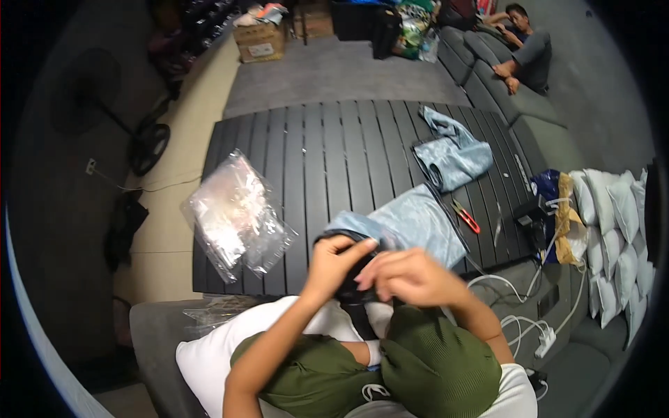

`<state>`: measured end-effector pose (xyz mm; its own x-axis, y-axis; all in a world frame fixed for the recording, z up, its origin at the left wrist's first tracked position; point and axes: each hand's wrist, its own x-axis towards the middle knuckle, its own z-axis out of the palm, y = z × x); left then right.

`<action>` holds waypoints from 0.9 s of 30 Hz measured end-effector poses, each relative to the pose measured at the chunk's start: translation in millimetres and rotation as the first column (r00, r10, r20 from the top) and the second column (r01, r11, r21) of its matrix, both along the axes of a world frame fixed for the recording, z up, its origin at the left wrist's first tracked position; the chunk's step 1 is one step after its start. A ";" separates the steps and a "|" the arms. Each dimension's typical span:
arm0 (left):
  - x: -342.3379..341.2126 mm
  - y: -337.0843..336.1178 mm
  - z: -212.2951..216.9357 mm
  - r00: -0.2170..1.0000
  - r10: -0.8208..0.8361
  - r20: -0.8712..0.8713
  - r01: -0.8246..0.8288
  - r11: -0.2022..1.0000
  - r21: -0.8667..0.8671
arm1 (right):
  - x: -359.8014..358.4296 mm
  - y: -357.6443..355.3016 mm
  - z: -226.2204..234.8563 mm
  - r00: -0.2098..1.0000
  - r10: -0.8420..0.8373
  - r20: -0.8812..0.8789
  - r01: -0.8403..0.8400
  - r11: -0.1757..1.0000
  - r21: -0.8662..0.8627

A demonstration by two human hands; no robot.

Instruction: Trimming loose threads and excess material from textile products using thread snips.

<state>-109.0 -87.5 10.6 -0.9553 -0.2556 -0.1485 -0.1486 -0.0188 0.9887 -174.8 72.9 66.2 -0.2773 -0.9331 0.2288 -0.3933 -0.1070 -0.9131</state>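
My left hand (336, 261) and my right hand (408, 275) meet over my lap at the near edge of a dark slatted table (327, 160). Both grip a light blue shiny fabric cover (411, 223) with a dark inner part that my fingers pinch at its opening. The cover lies partly on the table and reaches toward me. A white pillow (209, 352) rests on my lap under my forearms.
Clear plastic bags (233, 216) lie on the table's left. Another folded light blue cover (453, 157) sits at the far right, red-handled snips (465, 217) beside it. White pillows (617, 237) are stacked at the right, cables and a power strip (543, 341) below. A person (526, 49) sits on the far sofa.
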 end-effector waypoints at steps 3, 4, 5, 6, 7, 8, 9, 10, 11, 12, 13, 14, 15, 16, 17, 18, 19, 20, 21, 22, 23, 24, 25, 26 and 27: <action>5.1 28.4 18.9 0.987 0.156 -0.031 -0.153 0.984 0.096 | 16.9 -25.0 -54.2 0.920 -0.393 -0.004 0.388 0.906 0.169; 6.2 33.6 9.4 0.951 0.264 -0.160 -0.262 0.964 0.038 | 12.2 -28.8 -70.6 0.830 -0.558 0.016 0.521 0.784 0.337; 9.3 39.5 15.4 0.942 0.287 -0.174 -0.302 0.951 -0.065 | 5.0 -30.1 -81.7 0.758 -0.629 0.173 0.611 0.777 0.149; 13.3 45.5 19.1 0.932 0.310 -0.186 -0.341 0.925 -0.167 | -2.4 -31.9 -92.9 0.679 -0.646 0.349 0.696 0.718 -0.023; 17.5 56.5 5.9 0.878 0.384 -0.285 -0.469 0.807 -0.359 | -14.1 -27.0 -103.4 0.703 -0.697 0.139 0.711 0.691 -0.133; 24.0 69.0 8.8 0.865 0.380 -0.326 -0.480 0.815 -0.325 | -24.4 -25.4 -110.2 0.671 -0.738 -0.067 0.705 0.664 -0.249; 35.9 78.0 11.8 0.903 0.326 -0.280 -0.408 0.854 -0.323 | -25.0 -36.6 -105.4 0.692 -0.719 -0.061 0.683 0.680 -0.267; 43.7 87.7 19.4 0.826 0.308 -0.472 -0.462 0.849 -0.255 | -15.3 -23.7 -114.6 0.718 -0.689 -0.103 0.645 0.713 -0.276; 54.8 93.5 21.3 0.824 0.225 -0.521 -0.405 0.876 -0.263 | -22.8 -16.0 -116.5 0.743 -0.655 -0.137 0.604 0.745 -0.284; 67.0 100.7 26.0 0.859 0.171 -0.483 -0.290 0.939 -0.184 | -12.5 38.9 -142.9 0.757 -0.626 -0.187 0.566 0.771 -0.291; 75.5 105.0 31.9 0.852 0.095 -0.515 -0.167 0.981 -0.096 | 14.7 120.4 -189.0 0.765 -0.599 -0.237 0.530 0.794 -0.297; 77.5 114.3 41.1 0.817 0.085 -0.570 -0.079 0.996 0.035 | 23.5 164.6 -210.4 0.757 -0.583 -0.295 0.505 0.809 -0.302; 79.8 122.5 43.7 0.898 0.040 -0.439 0.026 0.989 0.144 | -6.8 107.2 -167.5 0.735 -0.578 -0.355 0.498 0.815 -0.297; 83.9 124.9 39.9 0.962 0.004 -0.272 0.066 0.967 0.247 | -38.6 31.1 -125.3 0.746 -0.546 -0.381 0.465 0.837 -0.289; 85.8 123.0 39.3 0.961 0.019 -0.276 0.049 0.971 0.236 | -49.7 21.4 -118.3 0.747 -0.516 -0.419 0.432 0.856 -0.283; 85.3 122.7 40.0 0.975 0.016 -0.221 0.049 0.958 0.283 | -51.9 16.4 -111.5 0.732 -0.497 -0.466 0.414 0.868 -0.276; 83.6 121.9 41.3 0.986 0.005 -0.166 0.051 0.942 0.331 | -35.3 54.7 -137.5 0.712 -0.481 -0.511 0.401 0.877 -0.266; 81.7 123.2 46.5 0.982 -0.026 -0.187 0.088 0.940 0.329 | -16.6 91.7 -157.0 0.674 -0.479 -0.563 0.409 0.876 -0.255; 82.7 124.2 50.9 0.976 -0.064 -0.210 0.133 0.932 0.336 | -76.8 8.5 -71.8 0.640 -0.475 -0.604 0.425 0.874 -0.236; 82.5 125.5 54.6 0.967 -0.107 -0.233 0.185 0.921 0.343 | -21.1 87.1 -136.0 0.603 -0.472 -0.643 0.447 0.868 -0.216; 84.9 125.3 61.4 0.952 -0.095 -0.291 0.191 0.927 0.324 | -28.4 76.6 -108.5 0.552 -0.469 -0.690 0.477 0.856 -0.200; 87.0 122.4 56.5 0.957 -0.104 -0.271 0.189 0.933 0.308 | -43.9 39.1 -89.9 0.549 -0.454 -0.701 0.475 0.860 -0.186; 88.7 116.8 53.5 0.947 -0.140 -0.291 0.222 0.936 0.274 | -57.8 15.0 -71.8 0.528 -0.439 -0.727 0.484 0.859 -0.168; 87.1 115.3 54.4 0.928 -0.191 -0.322 0.275 0.931 0.241 | -45.9 32.1 -81.9 0.489 -0.428 -0.760 0.507 0.849 -0.152; 83.8 115.0 58.0 0.907 -0.206 -0.367 0.306 0.922 0.238 | -40.5 42.9 -85.6 0.453 -0.413 -0.790 0.527 0.839 -0.136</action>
